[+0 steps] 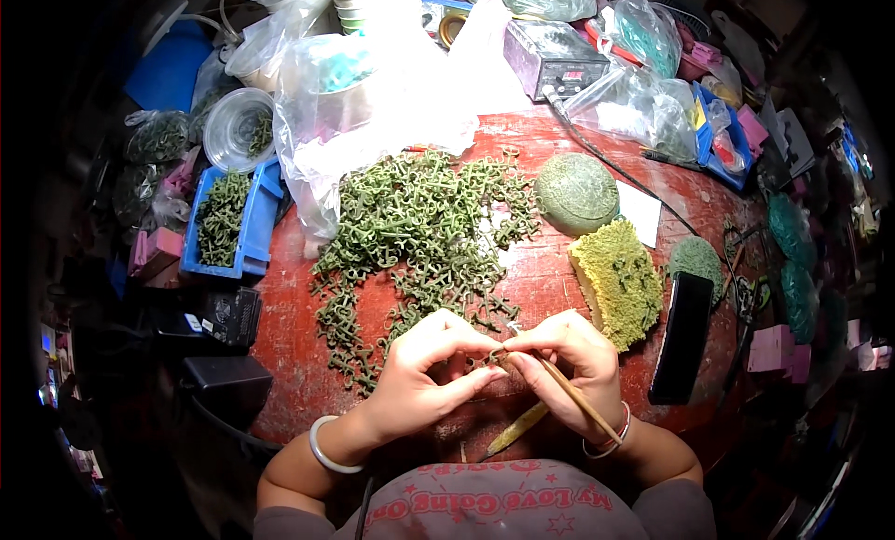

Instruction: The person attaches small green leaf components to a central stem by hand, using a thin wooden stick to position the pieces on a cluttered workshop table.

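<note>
Both of my hands meet over the near edge of the red table (550,293). My left hand (419,372) pinches a small curled green piece (497,355) between thumb and forefinger. My right hand (580,349) is closed round a thin wooden stick (585,405), its upper end at the green piece. The fingers partly hide the piece. Just beyond my hands spreads a large heap of similar curled green pieces (410,214). Below my right hand lies a yellowish pointed strip (518,430). To the right sits a yellow sponge (623,284) with several dark green bits on it.
Right of the heap are a round green pad (578,193), a smaller green pad (695,260) and a black phone (682,340). A blue bin (256,228) of green pieces stands left. Plastic bags (312,130) and a control box (555,60) with a cable line the back.
</note>
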